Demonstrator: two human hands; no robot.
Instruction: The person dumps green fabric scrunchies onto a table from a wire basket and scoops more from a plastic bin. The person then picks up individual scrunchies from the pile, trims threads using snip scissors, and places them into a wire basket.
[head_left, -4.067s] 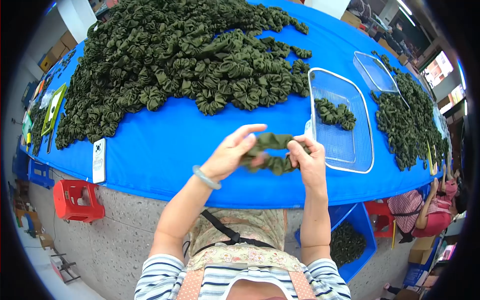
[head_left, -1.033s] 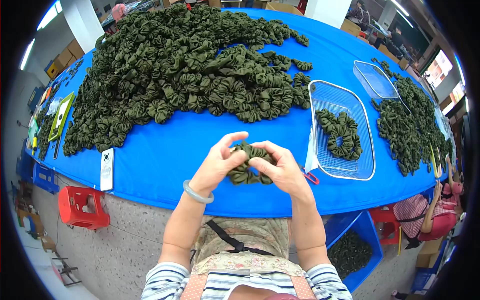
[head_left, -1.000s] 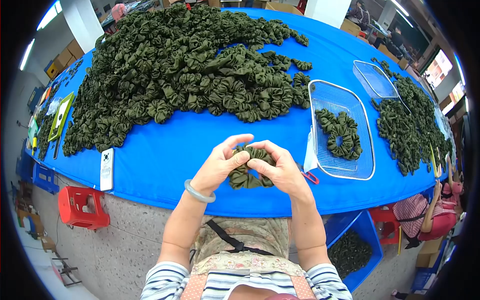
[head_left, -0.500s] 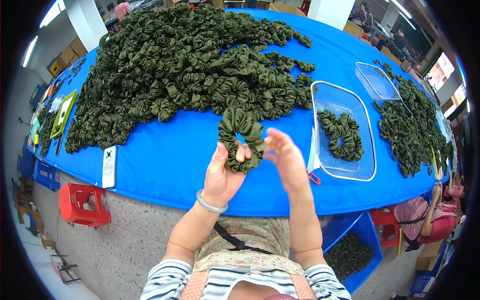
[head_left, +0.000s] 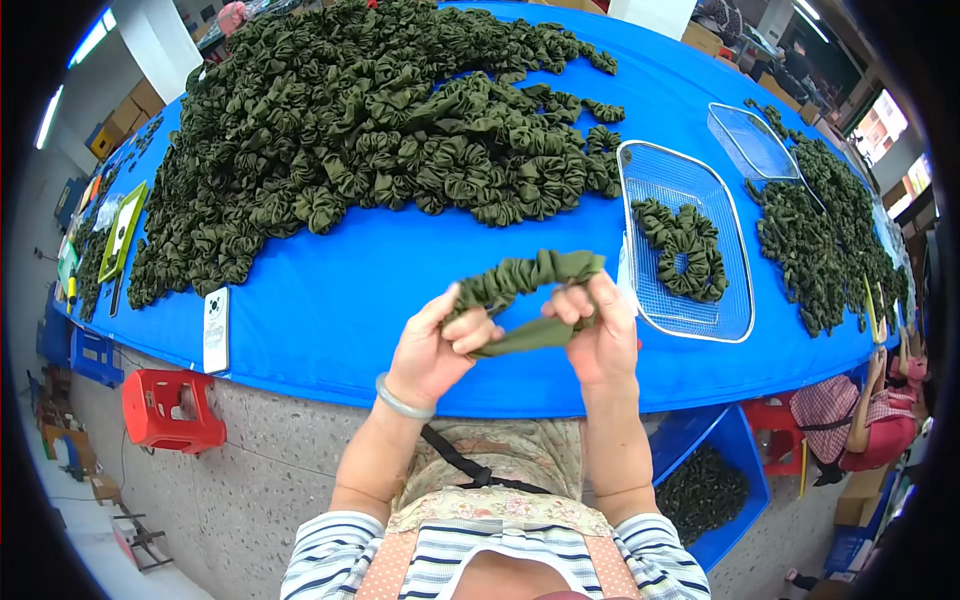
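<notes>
One dark green fabric scrunchie (head_left: 525,275), held above the near edge of a blue-covered table (head_left: 400,262), pulled wide between two bare hands; upper side gathered in ruffles, lower side drawn nearly smooth. Left hand (head_left: 432,350): grasping the scrunchie's left end, fingers curled inside the loop, a pale bangle (head_left: 403,397) at the wrist. Right hand (head_left: 605,340): grasping the right end, likewise with fingers curled inside. One large pile of like scrunchies (head_left: 380,120), heaped beyond the hands. One wire basket (head_left: 737,230), just beside the right hand, containing a small cluster of scrunchies (head_left: 682,250), one showing its open ring. One further basket (head_left: 755,140), beyond it, next to a second green heap (head_left: 815,235). One white phone (head_left: 216,332), face down at the table's near edge, left side; back bears script lettering, too small to read. One green-edged tray (head_left: 136,200), far left. One red stool (head_left: 168,415), on the floor. One blue bin (head_left: 758,470), below the table at right, holding dark green pieces.
</notes>
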